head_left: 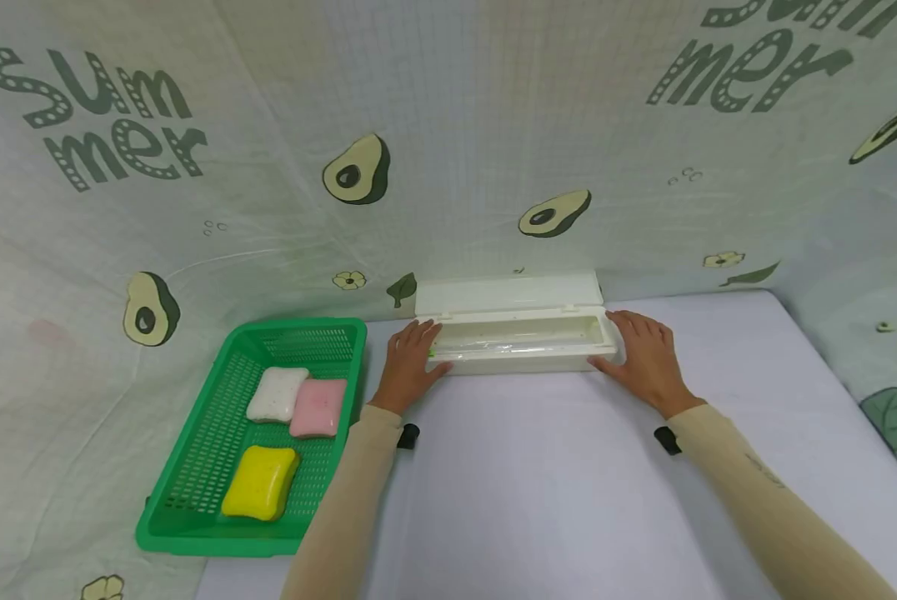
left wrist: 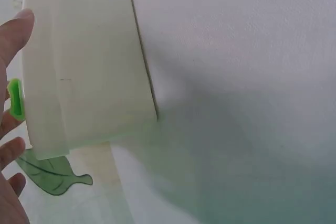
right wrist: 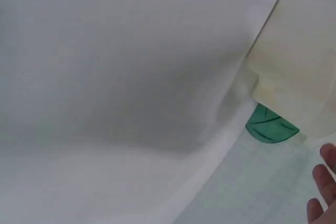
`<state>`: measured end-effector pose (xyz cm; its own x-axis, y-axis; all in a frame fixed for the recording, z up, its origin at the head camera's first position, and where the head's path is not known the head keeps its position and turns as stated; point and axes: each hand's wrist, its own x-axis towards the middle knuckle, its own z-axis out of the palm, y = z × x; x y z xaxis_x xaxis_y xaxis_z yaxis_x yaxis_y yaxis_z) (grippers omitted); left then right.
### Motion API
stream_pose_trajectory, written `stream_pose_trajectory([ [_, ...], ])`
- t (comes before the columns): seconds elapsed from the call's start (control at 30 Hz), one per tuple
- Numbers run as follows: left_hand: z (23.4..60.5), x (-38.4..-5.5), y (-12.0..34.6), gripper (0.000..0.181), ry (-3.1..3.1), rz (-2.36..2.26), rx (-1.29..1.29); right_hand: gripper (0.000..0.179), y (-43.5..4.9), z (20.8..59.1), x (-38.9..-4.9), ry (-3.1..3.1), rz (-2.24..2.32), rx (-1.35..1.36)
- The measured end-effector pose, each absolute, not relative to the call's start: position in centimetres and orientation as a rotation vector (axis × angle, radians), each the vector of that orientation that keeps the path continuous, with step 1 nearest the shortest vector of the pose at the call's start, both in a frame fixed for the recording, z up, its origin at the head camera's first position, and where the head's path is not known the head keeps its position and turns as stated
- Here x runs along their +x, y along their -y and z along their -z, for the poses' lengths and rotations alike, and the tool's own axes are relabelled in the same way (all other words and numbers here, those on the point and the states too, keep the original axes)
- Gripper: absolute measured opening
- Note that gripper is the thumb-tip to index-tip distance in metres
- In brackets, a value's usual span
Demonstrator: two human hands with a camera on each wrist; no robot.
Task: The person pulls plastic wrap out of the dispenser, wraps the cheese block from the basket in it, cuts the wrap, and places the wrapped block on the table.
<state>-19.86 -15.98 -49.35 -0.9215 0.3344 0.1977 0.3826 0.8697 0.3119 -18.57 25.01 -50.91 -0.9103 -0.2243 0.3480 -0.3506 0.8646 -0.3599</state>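
A long white box [head_left: 519, 364] lies against the back of the table, its hinged lid [head_left: 508, 293] raised and clear shiny film along its opening. My left hand [head_left: 407, 367] is at the box's left end, thumb at the front edge and fingers spread toward the back. Close by those fingers, a small bright green piece [left wrist: 16, 99] sticks out at the box's end in the left wrist view. At the right end, my right hand [head_left: 647, 358] has its thumb by the front corner and fingers by the back corner. Only its fingertips [right wrist: 324, 179] show in the right wrist view.
Left of my left arm stands a green plastic basket [head_left: 193, 454] holding a white block [head_left: 276, 394], a pink block [head_left: 318, 408] and a yellow block [head_left: 259, 483]. A printed cloth [head_left: 456, 125] hangs right behind the box. The table [head_left: 538, 483] is pale.
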Motion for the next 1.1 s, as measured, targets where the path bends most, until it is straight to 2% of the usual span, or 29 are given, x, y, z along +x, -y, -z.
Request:
stream_pose_trajectory([
  [0.17, 49.1, -19.7, 15.6, 0.054, 2.863, 0.498, -0.595, 0.065, -23.9, 50.3, -18.5, 2.719, -0.627, 0.573],
  [0.33, 48.9, -19.6, 15.4, 0.031, 2.833, 0.444, -0.615, 0.038, -23.1, 49.8, -18.6, 2.674, -0.648, 0.653],
  [0.5, 48.8, -19.5, 15.3, 0.022, 2.824, 0.469, -0.604, 0.022, -22.9, 49.6, -18.7, 2.675, -0.684, 0.642],
  [0.67, 48.9, -19.5, 15.4, 0.016, 2.764, 0.476, -0.595, 0.018, -22.6, 49.4, -18.9, 2.702, -0.724, 0.602],
  [0.9, 48.8, -19.6, 15.3, 0.011, 2.715, 0.529, -0.520, 0.038, -21.3, 49.1, -19.4, 2.795, -0.707, 0.630],
  [1.1, 48.5, -19.5, 15.1, 0.012, 2.675, 0.633, -0.473, 0.021, -20.3, 49.0, -19.7, 2.793, -0.740, 0.641],
])
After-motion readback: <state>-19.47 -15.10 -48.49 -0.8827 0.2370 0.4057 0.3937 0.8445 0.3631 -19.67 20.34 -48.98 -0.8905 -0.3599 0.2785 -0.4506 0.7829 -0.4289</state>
